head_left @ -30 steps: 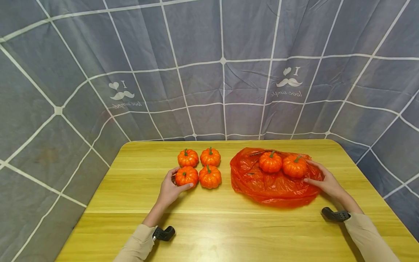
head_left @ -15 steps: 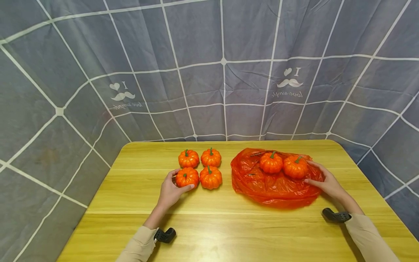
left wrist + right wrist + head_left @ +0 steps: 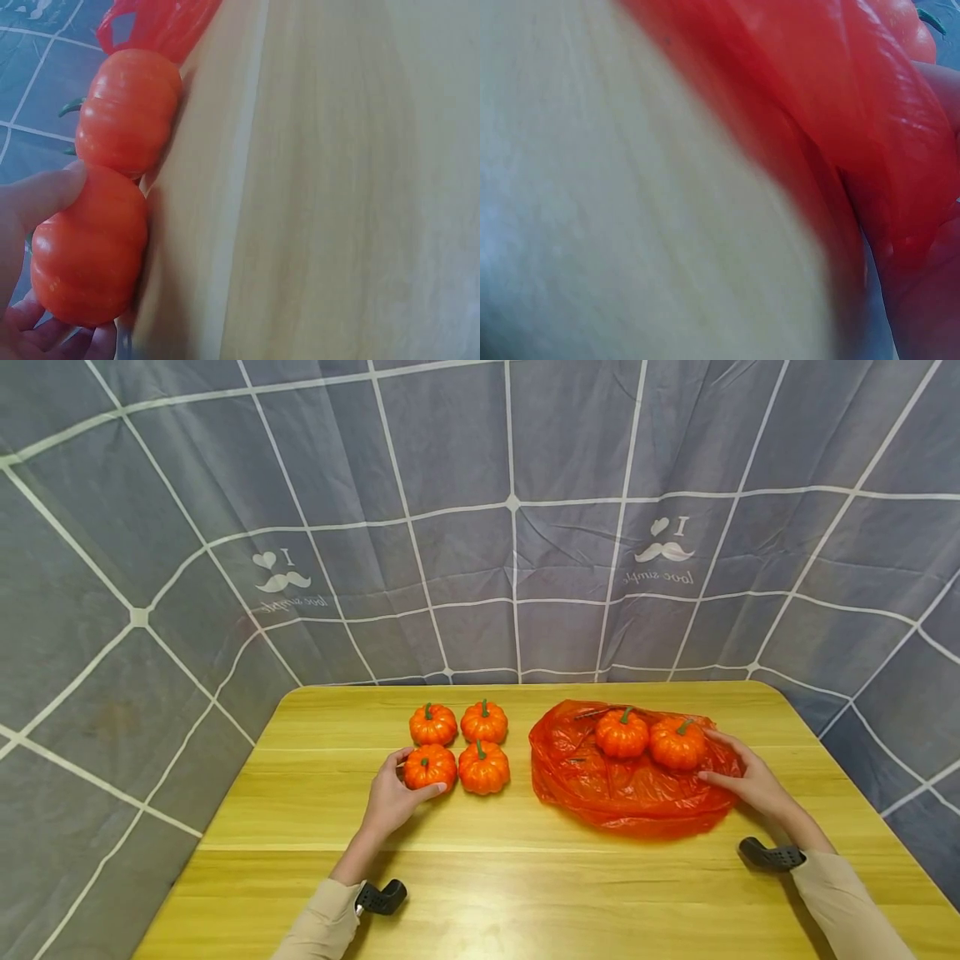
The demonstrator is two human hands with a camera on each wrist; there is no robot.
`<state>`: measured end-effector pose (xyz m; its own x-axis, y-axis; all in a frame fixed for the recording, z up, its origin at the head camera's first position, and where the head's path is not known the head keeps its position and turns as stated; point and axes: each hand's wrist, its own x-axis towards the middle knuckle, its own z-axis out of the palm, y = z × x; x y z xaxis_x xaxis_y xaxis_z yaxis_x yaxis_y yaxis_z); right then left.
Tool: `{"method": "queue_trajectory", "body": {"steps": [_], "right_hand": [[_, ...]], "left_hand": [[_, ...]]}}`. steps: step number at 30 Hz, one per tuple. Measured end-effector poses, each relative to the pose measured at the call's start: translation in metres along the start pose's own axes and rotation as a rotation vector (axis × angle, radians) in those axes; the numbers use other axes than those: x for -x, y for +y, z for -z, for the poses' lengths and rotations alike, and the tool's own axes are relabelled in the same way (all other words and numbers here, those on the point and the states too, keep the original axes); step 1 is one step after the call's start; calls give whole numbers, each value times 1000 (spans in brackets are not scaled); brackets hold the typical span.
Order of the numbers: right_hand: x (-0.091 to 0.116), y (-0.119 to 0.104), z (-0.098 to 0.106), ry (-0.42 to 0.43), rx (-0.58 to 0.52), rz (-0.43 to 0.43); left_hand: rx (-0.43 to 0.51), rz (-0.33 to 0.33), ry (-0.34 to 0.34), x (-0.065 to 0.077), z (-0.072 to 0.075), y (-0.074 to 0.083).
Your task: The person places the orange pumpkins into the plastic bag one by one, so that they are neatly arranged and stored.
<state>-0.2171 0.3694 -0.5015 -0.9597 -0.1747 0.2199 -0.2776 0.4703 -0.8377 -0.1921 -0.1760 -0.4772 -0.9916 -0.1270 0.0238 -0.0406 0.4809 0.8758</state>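
Note:
Several small orange toy pumpkins with green stems show in the head view. My left hand (image 3: 393, 793) holds the near-left pumpkin (image 3: 430, 768) of a two-by-two group, thumb across its front and fingers behind. The left wrist view shows that thumb (image 3: 52, 195) on the pumpkin (image 3: 90, 247), against a neighbouring pumpkin (image 3: 129, 112). My right hand (image 3: 750, 777) holds the right-hand pumpkin (image 3: 677, 744) on a crumpled red plastic bag (image 3: 622, 806), fingertips and thumb at its right side. Red plastic (image 3: 900, 172) hides much of this hand in the right wrist view.
Beside the right-hand pumpkin, another pumpkin (image 3: 622, 732) sits on the bag. The rest of the group is a near-right pumpkin (image 3: 483, 767) and two behind, left (image 3: 432, 725) and right (image 3: 483, 722). A grey gridded cloth (image 3: 480, 568) hangs behind the wooden table (image 3: 525, 893).

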Motion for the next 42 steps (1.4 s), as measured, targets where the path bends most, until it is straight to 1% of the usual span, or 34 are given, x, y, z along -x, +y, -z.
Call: {"method": "queue_trajectory", "body": {"steps": [4,8,15,26,29,35,42], "right_hand": [[0,-1,0,-4,-2,-9],[0,-1,0,-4,-7,-12],[0,-2,0,-9,-6,-21],[1,-3,0,-4,-38,-2],[2,-2,0,-1,-39,-4],[2,-1,0,1,-57,17],[2,-3,-1,-1,-62,22]], "left_hand": [[-1,7,5,1,0,1],[11,36,17,2,1,3],[18,65,40,4,4,3],[65,89,62,13,11,15],[77,88,66,16,13,19],[95,79,69,21,16,33],[118,30,81,26,18,47]]}}
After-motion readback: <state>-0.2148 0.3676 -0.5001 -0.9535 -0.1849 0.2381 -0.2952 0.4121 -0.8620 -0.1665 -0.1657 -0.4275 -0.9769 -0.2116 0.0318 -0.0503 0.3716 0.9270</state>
